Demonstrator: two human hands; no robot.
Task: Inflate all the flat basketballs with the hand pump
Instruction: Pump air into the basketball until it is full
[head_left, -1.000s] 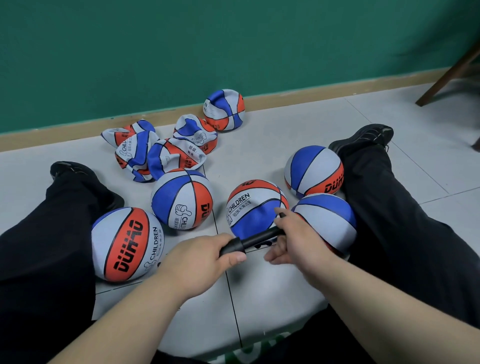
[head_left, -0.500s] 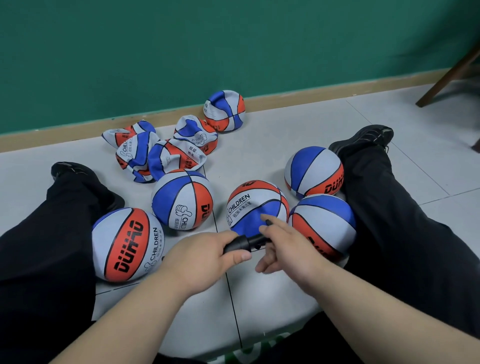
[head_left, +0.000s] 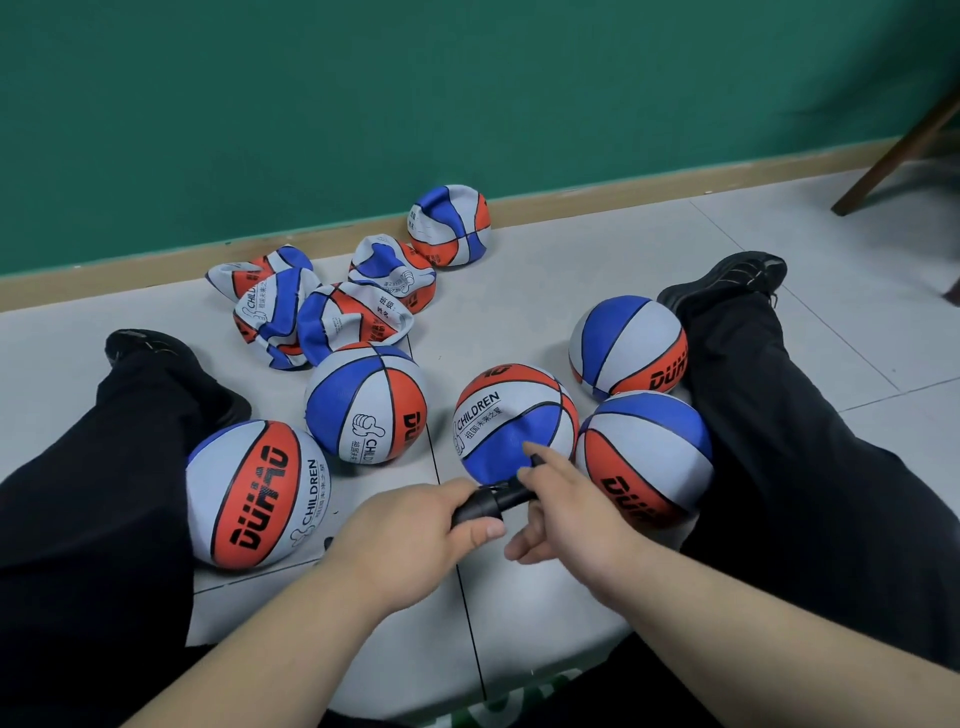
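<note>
Two hands (head_left: 410, 540) (head_left: 571, 514), one pump (head_left: 485, 503), ten basketballs (head_left: 363, 402)

Left hand (head_left: 410, 540) grips the black hand pump (head_left: 491, 501) at lower centre; right hand (head_left: 566, 512) pinches its far end against a round basketball (head_left: 511, 421); crumpled flat basketballs (head_left: 332, 306) lie upper left.

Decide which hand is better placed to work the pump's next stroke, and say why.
Left, probably. The left hand grips the black pump at its rear end, free to push and pull. The right hand holds its front end by the middle ball, steadying it.
</note>
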